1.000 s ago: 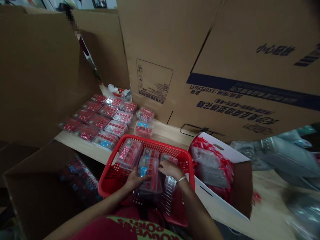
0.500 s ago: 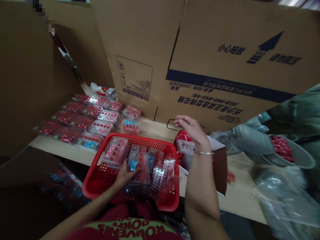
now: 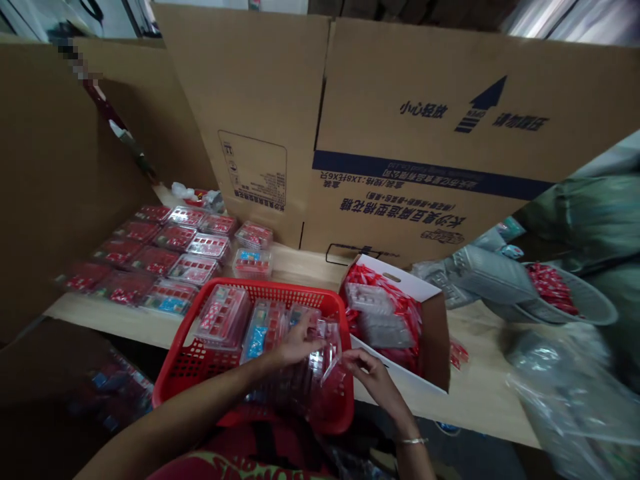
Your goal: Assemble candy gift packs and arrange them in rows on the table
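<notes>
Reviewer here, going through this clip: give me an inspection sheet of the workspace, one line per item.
Surface: light wooden table.
Job's things: red plastic basket of clear plastic packs; more packs in rows on the table; white carton holding red-wrapped items.
Clutter: grey tub with red items; clear plastic bag; loose red wrapper.
Grippers: left hand and right hand, both on a clear plastic pack over the basket.
Cables: nothing seen.
Surroundings: upright cardboard cartons behind; open carton at lower left.
</notes>
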Available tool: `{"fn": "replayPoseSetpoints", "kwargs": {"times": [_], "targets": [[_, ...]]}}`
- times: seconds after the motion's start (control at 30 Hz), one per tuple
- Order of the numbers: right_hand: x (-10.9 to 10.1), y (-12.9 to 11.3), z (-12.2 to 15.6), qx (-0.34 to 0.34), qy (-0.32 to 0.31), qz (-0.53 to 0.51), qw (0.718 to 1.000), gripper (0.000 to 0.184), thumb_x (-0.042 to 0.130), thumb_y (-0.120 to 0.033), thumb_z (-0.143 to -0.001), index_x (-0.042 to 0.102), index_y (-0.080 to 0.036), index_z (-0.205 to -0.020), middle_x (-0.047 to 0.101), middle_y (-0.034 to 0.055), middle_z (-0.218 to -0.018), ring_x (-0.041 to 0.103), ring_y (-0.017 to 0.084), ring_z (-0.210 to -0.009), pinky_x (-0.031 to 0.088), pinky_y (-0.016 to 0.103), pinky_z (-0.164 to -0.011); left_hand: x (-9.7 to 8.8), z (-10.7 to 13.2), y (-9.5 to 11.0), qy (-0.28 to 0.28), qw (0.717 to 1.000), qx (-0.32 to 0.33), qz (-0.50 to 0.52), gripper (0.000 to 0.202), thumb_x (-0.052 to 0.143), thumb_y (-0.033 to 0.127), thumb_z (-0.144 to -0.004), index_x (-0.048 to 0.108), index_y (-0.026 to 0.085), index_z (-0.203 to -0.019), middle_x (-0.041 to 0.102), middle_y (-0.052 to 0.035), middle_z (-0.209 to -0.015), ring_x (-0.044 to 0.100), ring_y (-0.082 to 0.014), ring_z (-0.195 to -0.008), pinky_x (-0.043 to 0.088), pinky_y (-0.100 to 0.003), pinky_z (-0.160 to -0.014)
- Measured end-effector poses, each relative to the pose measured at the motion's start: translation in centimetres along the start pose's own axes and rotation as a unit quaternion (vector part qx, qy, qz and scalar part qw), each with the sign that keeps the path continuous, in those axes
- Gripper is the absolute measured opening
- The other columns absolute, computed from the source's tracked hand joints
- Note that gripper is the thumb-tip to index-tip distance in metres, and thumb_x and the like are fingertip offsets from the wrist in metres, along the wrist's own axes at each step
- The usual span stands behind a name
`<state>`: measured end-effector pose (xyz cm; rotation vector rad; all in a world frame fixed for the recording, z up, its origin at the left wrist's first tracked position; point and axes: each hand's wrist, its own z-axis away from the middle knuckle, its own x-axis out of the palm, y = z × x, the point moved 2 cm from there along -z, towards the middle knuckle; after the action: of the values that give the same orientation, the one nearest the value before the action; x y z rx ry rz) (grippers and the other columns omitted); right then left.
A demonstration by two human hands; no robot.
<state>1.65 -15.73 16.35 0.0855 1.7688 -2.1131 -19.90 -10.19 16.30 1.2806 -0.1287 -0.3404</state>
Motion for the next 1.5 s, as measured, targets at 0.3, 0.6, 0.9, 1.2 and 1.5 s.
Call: {"fn": "replayPoseSetpoints", "kwargs": {"times": [0.3,0.6,0.9,1.2,1.5], "targets": [[-0.5,-0.6,-4.7,-0.064,0.090,-0.023,0.994,0.033,0.062,-0.050,-0.075,0.070,-0.021,-0.087,0.072,0.0061,-0.089,0.065,0.023,-0.085,0.052,0.039,-0.082,-1.4,-2.0,0.0,-0.039,0.997,-0.039,0.054,0.054,0.056,0.008,-0.060,0.062,0.022,-0.112,0.064,0.0043,-0.074,0.059,-0.0128,-0.070,0.047,-0.024,-0.067],[3.7,0.1,-7.7,-0.093,0.187,-0.005,0.978,0.031,0.047,-0.044,-0.083,0.066,-0.020,-0.090,0.066,0.0090,-0.094,0.060,0.023,-0.092,0.048,0.040,-0.087,-1.4,-0.9,-0.7,-0.033,0.995,-0.042,0.085,0.040,0.063,0.025,-0.066,0.059,0.022,-0.106,0.064,0.0012,-0.090,0.059,-0.0157,-0.087,0.045,-0.028,-0.080],[3.4,1.4,-5.8,-0.066,0.149,0.000,0.987,0.048,0.052,-0.048,-0.084,0.054,-0.021,-0.123,0.055,0.0115,-0.129,0.050,0.024,-0.121,0.036,0.044,-0.107,-0.5,-1.1,-1.6,-0.028,0.976,-0.054,0.209,0.048,0.077,0.020,-0.049,0.053,0.021,-0.090,0.059,0.0062,-0.070,0.056,-0.0110,-0.063,0.043,-0.024,-0.065],[4.1,1.2,-4.9,0.024,0.122,-0.177,0.976,0.062,0.063,-0.054,-0.073,0.052,-0.022,-0.125,0.055,0.0110,-0.131,0.052,0.027,-0.120,0.040,0.047,-0.105,-1.0,0.2,0.6,-0.010,0.972,-0.083,0.220,0.070,0.081,0.025,-0.047,0.057,0.022,-0.113,0.068,0.0016,-0.080,0.062,-0.0157,-0.070,0.047,-0.030,-0.072],[3.0,-2.1,-4.9,0.031,0.056,-0.297,0.953,0.055,0.074,-0.049,-0.067,0.059,-0.024,-0.114,0.065,0.0074,-0.114,0.061,0.024,-0.104,0.049,0.038,-0.092,-1.7,-0.5,3.5,0.114,0.938,-0.028,0.325,0.053,0.082,0.023,-0.049,0.062,0.018,-0.098,0.071,-0.0012,-0.078,0.067,-0.0182,-0.073,0.050,-0.031,-0.072]]}}
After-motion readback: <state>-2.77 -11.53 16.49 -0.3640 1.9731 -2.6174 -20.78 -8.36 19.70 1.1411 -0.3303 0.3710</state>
